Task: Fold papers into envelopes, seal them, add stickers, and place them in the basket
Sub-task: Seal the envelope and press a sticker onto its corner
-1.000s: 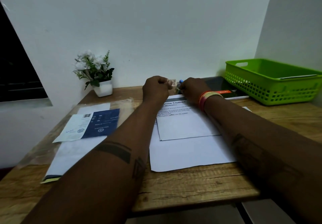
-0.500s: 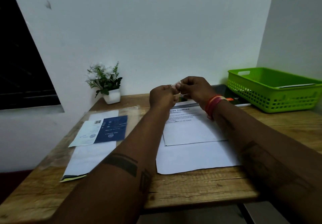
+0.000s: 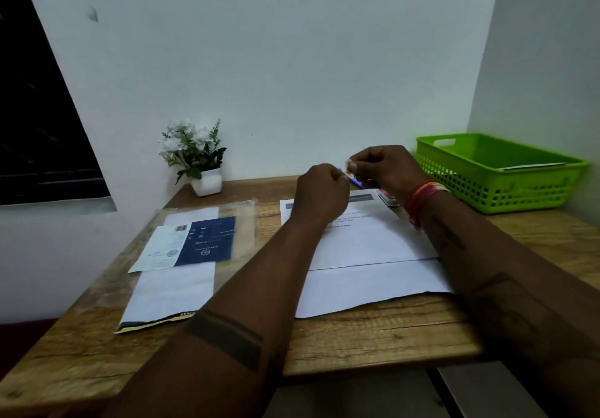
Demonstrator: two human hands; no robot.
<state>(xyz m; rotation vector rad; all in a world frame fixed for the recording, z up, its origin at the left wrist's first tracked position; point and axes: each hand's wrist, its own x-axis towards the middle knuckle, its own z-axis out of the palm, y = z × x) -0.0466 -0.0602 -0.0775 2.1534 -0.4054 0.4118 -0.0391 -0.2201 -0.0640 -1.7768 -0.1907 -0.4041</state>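
Above the far edge of the desk [image 3: 373, 346], both hands were raised clear of the paper [image 3: 367, 245], close together. Right hand [image 3: 386, 170] pinched a small pale piece, likely a sticker [image 3: 348, 168] or tape, between thumb and forefinger. Left hand [image 3: 321, 190] was curled into a loose fist, its fingertips meeting the same piece; exact contact was hidden behind the knuckles, so I could not tell whether it pinched or only steadied. Judgement: the piece was held up off the desk so its backing could be peeled without it catching on the sheet below.

Paper lay flat at centre, a folded printed sheet on top of a larger white sheet, directly beneath the hands, presumably so the piece could go straight down onto it. Basket [image 3: 500, 174] stood at far right against the wall, well apart from the sheet; something flat and pale rested inside, too indistinct to identify. A blue pen [image 3: 355, 183] showed just behind the hands. Mailer [image 3: 172, 291] with a blue leaflet [image 3: 207, 242] lay to the left, out of the working area. Plant [image 3: 194, 154] sat in the far left corner.

Judged stage: sticker or seal step, not yet applied.
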